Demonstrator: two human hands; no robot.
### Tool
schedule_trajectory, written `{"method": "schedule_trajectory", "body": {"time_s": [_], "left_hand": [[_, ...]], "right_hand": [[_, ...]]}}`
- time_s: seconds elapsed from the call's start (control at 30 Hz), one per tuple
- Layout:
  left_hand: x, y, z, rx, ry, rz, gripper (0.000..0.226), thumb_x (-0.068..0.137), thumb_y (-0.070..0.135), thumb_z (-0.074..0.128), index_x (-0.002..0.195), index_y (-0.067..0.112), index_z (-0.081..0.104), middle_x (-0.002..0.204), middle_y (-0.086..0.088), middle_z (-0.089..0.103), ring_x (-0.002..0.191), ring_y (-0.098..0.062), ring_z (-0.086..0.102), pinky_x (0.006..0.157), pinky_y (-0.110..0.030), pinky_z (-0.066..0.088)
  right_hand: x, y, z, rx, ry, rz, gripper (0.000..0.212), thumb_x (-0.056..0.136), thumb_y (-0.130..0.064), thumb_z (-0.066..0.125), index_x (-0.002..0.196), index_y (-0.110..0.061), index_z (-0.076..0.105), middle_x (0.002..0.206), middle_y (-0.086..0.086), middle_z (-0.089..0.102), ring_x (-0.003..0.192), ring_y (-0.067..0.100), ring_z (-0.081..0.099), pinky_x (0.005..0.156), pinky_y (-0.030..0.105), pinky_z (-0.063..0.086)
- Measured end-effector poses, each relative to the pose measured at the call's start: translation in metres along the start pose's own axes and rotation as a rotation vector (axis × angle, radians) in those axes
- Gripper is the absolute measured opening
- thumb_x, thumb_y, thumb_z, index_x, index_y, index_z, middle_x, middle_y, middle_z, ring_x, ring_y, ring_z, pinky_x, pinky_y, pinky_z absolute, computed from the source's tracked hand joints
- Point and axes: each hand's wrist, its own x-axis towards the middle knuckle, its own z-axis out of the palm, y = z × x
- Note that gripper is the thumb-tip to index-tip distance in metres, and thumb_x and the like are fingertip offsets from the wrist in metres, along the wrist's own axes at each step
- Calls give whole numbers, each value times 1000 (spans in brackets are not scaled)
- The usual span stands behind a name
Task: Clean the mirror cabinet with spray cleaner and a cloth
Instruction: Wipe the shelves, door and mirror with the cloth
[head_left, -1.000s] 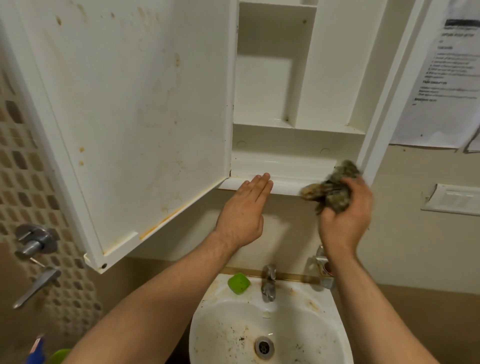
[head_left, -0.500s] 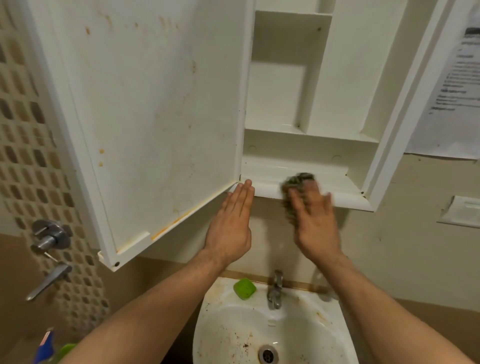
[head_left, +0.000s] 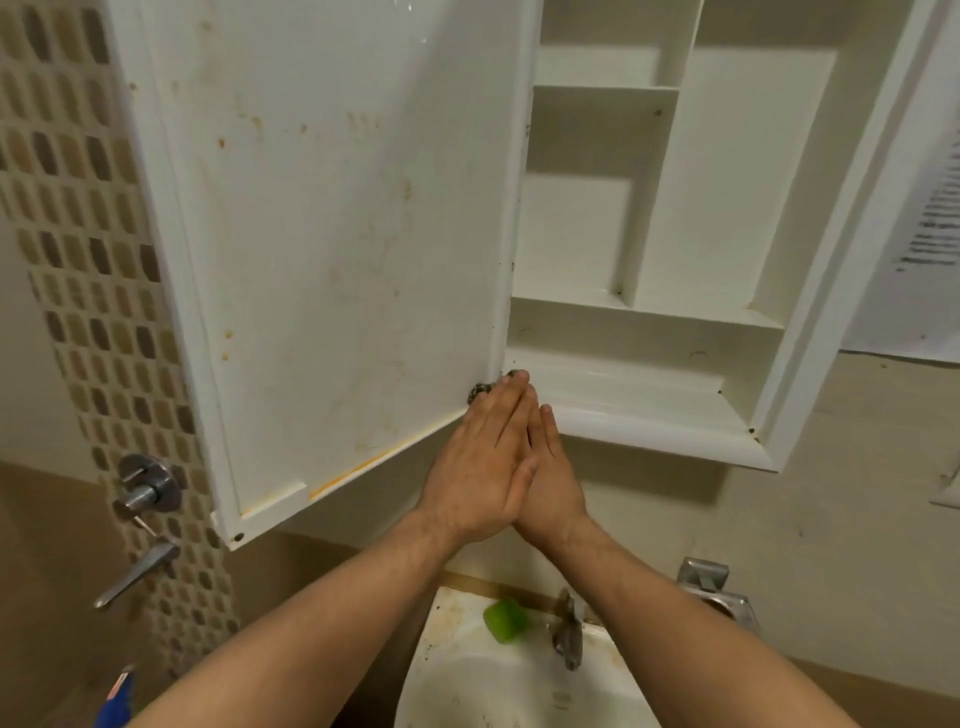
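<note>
The white mirror cabinet hangs open, and its stained door swings out to the left. My right hand presses a dark crumpled cloth against the left end of the cabinet's bottom ledge, by the door hinge. Only a bit of cloth peeks out past the fingertips. My left hand lies flat with fingers together, overlapping the right hand's fingers. A blue bottle top shows at the bottom left edge; the rest of it is out of view.
Below the cabinet is a dirty white sink with a green soap and a metal tap. Metal wall valves sit on the tiled strip at left. A printed sheet hangs on the wall at right.
My right hand has slid the cloth leftward along the bottom ledge, from its right end to the hinge corner. It now lies partly under my left hand. The view has tilted upward.
</note>
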Motion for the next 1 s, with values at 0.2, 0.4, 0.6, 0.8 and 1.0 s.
{"method": "schedule_trajectory", "body": {"time_s": [0.2,0.4,0.6,0.8,1.0], "left_hand": [[21,28,18,16,-10,66,69,106,38,41,164,9,17,174,-5,4,160,-15,-4,130,-34,1],[47,58,45,-15,5,122,68,105,39,42,163,10,20,174,-7,6,161,-20,0,131,-38,2],[70,79,56,10,21,90,67,106,39,39,163,11,18,174,-6,5,161,-19,0,131,-41,3],[76,99,54,22,41,96,66,107,43,36,164,14,18,174,-3,3,161,-17,0,131,-40,4],[88,99,39,87,29,35,66,108,44,31,164,12,17,174,-4,4,160,-17,1,130,-42,11]], "right_hand": [[-16,66,-31,-79,-40,-18,84,101,-33,54,166,-20,3,174,12,2,160,32,-1,124,62,-10],[-85,167,-55,-189,37,38,92,73,-3,78,153,-17,35,161,26,27,152,41,22,125,63,-7],[-119,223,-82,-279,44,-39,98,61,1,83,147,-12,40,156,28,30,147,43,28,123,63,0],[-112,210,-85,-36,86,-33,74,68,-2,80,136,-17,53,156,19,43,150,35,33,128,55,4],[-84,205,-99,163,158,-170,48,76,-4,76,122,-15,65,147,11,55,144,31,44,122,49,31]]}}
